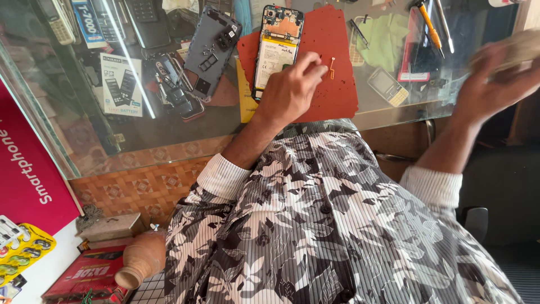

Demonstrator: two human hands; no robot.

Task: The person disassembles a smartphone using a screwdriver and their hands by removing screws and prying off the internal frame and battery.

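Glass counter [140,138]: runs across the top of the view, with phones and parts lying on it and more showing under the glass.
Grey back cover [211,50]: lies tilted on the glass, left of the red mat, with small screws and a camera frame resting on it.
Red mat [332,73]: flat on the counter, partly under the opened phone and the left hand.
Opened phone [277,48]: back off, battery and board showing, lying lengthwise on the left part of the red mat, just beside the left hand.
Left hand [289,90]: rests on the red mat, knuckles up, touching or almost touching the phone's lower right edge.
Left fingers [312,65]: curled loosely, thumb and forefinger drawn close together; whether they pinch anything I cannot tell.
Small orange part [332,66]: lies on the mat just right of the left fingertips, apart from them.
Green cloth [388,36]: on the glass right of the mat.
Small keypad phone [388,87]: on the glass, below the green cloth.
Orange-handled tool [430,25]: lies near the counter's far right.
Right hand [495,81]: raised off the counter at the right edge, blurred.
Right fingers [484,56]: bent around a pale, blurred object [520,48]; its kind cannot be told.
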